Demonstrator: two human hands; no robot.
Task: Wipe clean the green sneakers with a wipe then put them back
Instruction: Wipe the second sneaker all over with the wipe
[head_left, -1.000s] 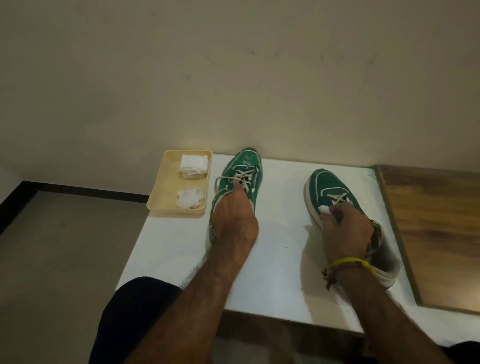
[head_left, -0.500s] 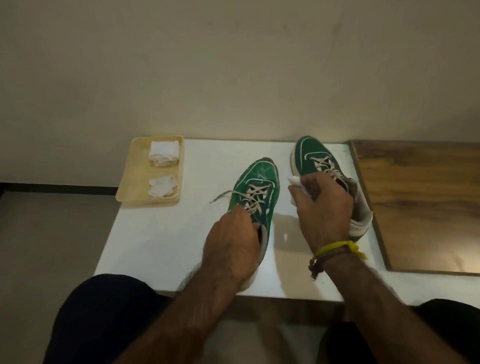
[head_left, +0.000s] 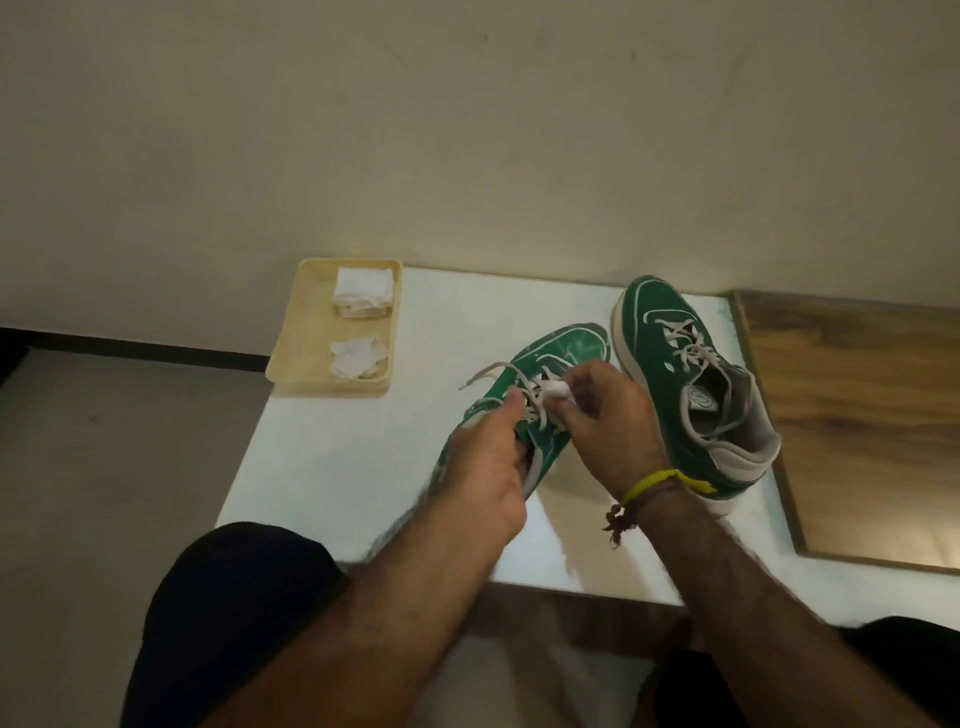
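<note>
Both hands meet over one green sneaker (head_left: 563, 353) on the white table (head_left: 332, 467); the left hand (head_left: 485, 467) grips this shoe at its collar, thumb up along the side and fingers curled into the opening, tilting it so the toe points away; the right hand (head_left: 608, 415) pinches a small white wipe (head_left: 558, 391) in its fingertips and presses it on the laces, just ahead of the left thumb; a yellow band (head_left: 662, 480) and a brown thread circle the right wrist; just beyond and to the right of the right hand stands the second green sneaker (head_left: 670, 332), upright, its heel close behind that wrist; well to the left of the left hand, at the table's far corner, sits a pale tray (head_left: 301, 338) holding a folded stack of wipes (head_left: 362, 291) and a crumpled wipe (head_left: 358, 356); right of the second shoe lies a wooden board (head_left: 857, 415)
</note>
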